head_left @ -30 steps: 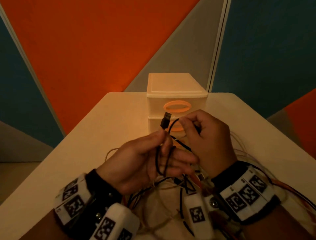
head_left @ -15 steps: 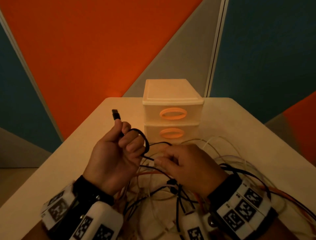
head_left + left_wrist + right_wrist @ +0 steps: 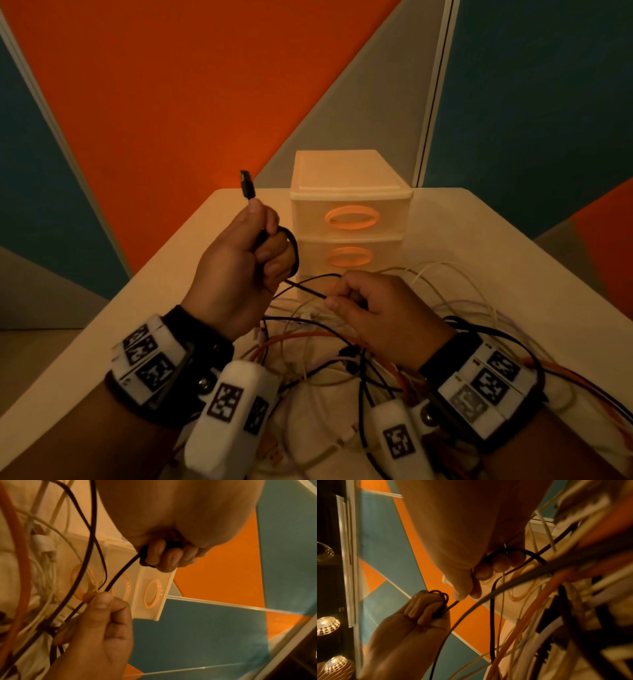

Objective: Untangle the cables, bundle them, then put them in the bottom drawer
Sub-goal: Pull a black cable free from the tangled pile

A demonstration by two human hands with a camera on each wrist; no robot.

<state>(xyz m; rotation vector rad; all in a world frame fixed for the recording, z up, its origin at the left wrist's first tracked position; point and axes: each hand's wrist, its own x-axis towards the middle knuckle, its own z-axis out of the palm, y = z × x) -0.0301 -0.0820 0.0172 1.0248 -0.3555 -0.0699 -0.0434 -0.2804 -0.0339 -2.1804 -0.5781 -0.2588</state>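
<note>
L hand (image 3: pixel 239 270) is fisted round the black cable (image 3: pixel 306 289), just left of the drawers (image 3: pixel 349 219) and raised off the table (image 3: pixel 164 284). Plug (image 3: pixel 247 184) sticks up out of the fist; a couple of coils are wrapped round the fingers (image 3: pixel 418 607), seen in the R wrist view. R hand (image 3: pixel 380 308) sits lower, right in front of the drawers' bottom section, thumb and forefinger pinching the same cable where it leaves the tangle (image 3: pixel 342 359).

Key relation: the free run of cable goes from the L fist down and rightward to the R pinch, short and near taut. Its long axis points from the fist at the pile, so the rest of the cable lies beyond the R hand, buried under white and orange leads in front of the drawers. R hand is nearer the slack; L is the spool.

Judgement: mid-winding, early in the task. Next wrap prob needs R to feed cable free of the pile toward L. Risk: pulling drags other leads along. Drawers all closed as far as I can tell; lowest front mostly hidden by the hands.
</note>
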